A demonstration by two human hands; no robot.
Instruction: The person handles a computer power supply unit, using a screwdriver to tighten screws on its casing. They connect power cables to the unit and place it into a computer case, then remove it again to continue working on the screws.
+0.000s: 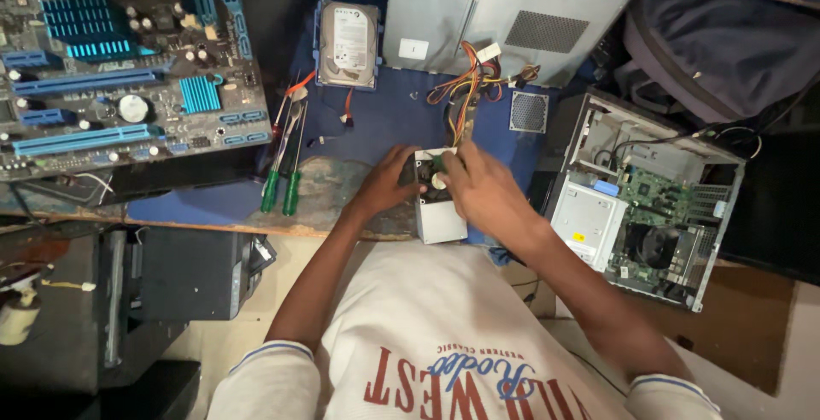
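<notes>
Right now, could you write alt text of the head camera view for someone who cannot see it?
Both hands, left hand and right hand, grip a small grey power supply box on a blue mat. Two green-handled screwdrivers, a hard drive and a motherboard lie to the left, an open computer case to the right.

a blue-covered table (384,117) carries a motherboard (120,61), two green-handled screwdrivers (282,185), a hard drive (348,44), a grey power supply box (440,211) and an opened computer case (645,202).

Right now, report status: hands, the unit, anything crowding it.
Left hand steadies the power supply. Right hand on top, at its fan. Wire bundle trails behind; two green-handled screwdrivers lie left, apart.
</notes>
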